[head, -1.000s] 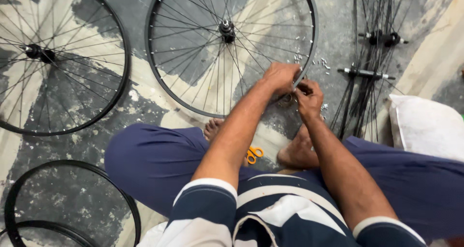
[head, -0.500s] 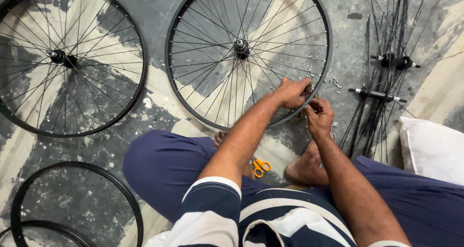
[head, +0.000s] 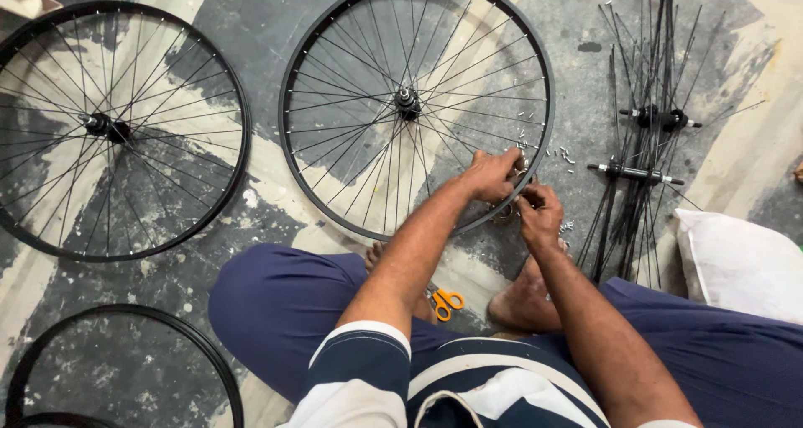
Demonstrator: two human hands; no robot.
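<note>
Two spoked wheels (head: 416,102) lie flat; left hand (head: 493,175) and right hand (head: 539,215) pinch one's rim.

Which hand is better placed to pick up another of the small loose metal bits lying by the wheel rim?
Right, probably. The right hand sits outside the black spoked wheel rim, beside the small silver metal bits; the left hand rests on the spokes.

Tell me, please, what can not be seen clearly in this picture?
Head view only:
- What the left hand and right hand pinch at the rim: covered by fingers.
- Small parts on the floor: too small to identify.
- Scissors: blades hidden behind the left arm.
- Bare rim: cut off by the bottom edge.
</note>
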